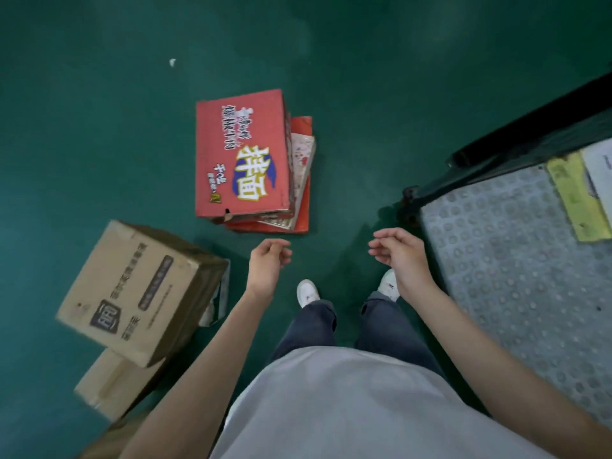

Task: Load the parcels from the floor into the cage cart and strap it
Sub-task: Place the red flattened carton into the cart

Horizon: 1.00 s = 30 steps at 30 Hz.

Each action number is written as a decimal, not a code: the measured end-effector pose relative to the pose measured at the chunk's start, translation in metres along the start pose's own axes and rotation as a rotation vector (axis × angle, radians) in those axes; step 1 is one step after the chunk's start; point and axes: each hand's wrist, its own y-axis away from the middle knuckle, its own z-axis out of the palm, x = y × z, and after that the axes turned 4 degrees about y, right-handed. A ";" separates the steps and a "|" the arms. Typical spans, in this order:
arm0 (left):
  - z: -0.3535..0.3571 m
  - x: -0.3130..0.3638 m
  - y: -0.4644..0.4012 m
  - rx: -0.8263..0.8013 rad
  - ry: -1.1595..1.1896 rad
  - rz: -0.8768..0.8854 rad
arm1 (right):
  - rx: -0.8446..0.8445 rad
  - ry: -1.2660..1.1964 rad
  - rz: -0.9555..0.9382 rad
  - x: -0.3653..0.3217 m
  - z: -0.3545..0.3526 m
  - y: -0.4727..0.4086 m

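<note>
On the floor [99, 94] lie a red box [241, 157] and brown boxes [139, 289], not yet loaded; left hand [268, 260] and right hand [397, 250] hang loosely curled, empty, beside the cart [516, 260].

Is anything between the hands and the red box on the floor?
No. Only bare green floor lies between the red box and both the left hand and right hand.

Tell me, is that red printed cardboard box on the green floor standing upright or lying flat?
Lying flat. The red printed cardboard box shows its broad printed face upward, resting on other flattened red pieces on the green floor.
</note>
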 end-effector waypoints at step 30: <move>-0.153 0.027 -0.271 0.289 -0.179 -0.243 | -0.135 0.469 0.176 -0.047 0.249 -0.221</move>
